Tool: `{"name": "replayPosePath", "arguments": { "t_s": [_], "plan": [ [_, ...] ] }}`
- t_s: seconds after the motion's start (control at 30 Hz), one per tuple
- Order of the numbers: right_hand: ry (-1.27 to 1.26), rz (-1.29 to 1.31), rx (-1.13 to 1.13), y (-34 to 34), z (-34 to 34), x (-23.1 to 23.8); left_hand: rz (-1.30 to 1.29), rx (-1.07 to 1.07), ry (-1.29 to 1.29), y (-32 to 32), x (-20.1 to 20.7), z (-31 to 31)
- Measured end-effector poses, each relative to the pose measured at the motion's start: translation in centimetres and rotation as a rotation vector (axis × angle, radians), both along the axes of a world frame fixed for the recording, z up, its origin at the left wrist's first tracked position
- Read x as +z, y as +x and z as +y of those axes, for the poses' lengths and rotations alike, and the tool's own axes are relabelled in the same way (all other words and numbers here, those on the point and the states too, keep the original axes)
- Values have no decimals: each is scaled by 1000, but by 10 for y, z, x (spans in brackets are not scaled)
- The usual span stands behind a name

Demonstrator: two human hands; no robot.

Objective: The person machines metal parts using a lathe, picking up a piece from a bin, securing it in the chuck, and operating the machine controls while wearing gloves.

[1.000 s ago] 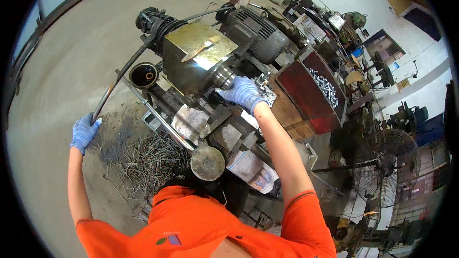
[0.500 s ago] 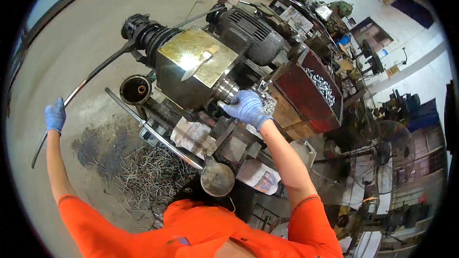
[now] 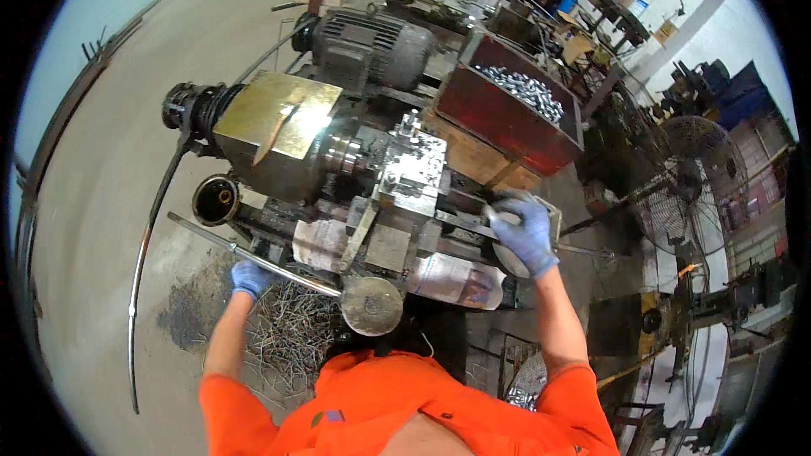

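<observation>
My left hand (image 3: 251,277), in a blue glove, is low beside the lathe, below a long steel bar (image 3: 279,267). Its fingertips are hidden next to a small tray (image 3: 269,252). My right hand (image 3: 525,235), gloved too, is at the lathe's right end, above a round pale pan (image 3: 512,260). Its fingers curl towards the thumb, and blur hides what lies between them. Between my hands are the shiny chuck (image 3: 345,155) and a metal tool slide (image 3: 411,171). A long curved lever (image 3: 149,241) hangs at the left, apart from my hand.
A red bin (image 3: 498,131) of small metal parts stands behind the slide. Thin metal scraps (image 3: 291,325) lie heaped on the floor. A motor (image 3: 372,46) sits behind the brass-coloured cover (image 3: 283,114). A fan (image 3: 688,173) stands at the right.
My left hand has let go of the long lever and come in beside the lathe; the lever now hangs lower. My right hand has left the chuck and moved right. The view has shifted.
</observation>
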State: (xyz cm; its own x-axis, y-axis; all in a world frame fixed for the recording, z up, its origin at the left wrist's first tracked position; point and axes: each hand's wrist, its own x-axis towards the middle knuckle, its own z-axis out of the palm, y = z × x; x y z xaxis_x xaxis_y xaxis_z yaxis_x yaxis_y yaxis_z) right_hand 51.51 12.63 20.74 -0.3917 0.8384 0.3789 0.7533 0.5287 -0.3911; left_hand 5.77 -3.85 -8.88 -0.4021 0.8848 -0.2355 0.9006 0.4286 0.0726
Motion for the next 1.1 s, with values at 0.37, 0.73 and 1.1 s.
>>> {"name": "replayPosePath", "arguments": {
  "t_s": [0.37, 0.73, 1.1],
  "plan": [
    [-130, -357, -454, 266, 22, -89, 238, -38, -161, -100, -14, -8],
    [-412, -677, -813, 395, 37, -137, -723, 677, 865, -95, 105, -33],
    [-533, -539, -1192, 480, -256, -187, -797, 1129, 1243, -62, 58, 41]
  ]
}}
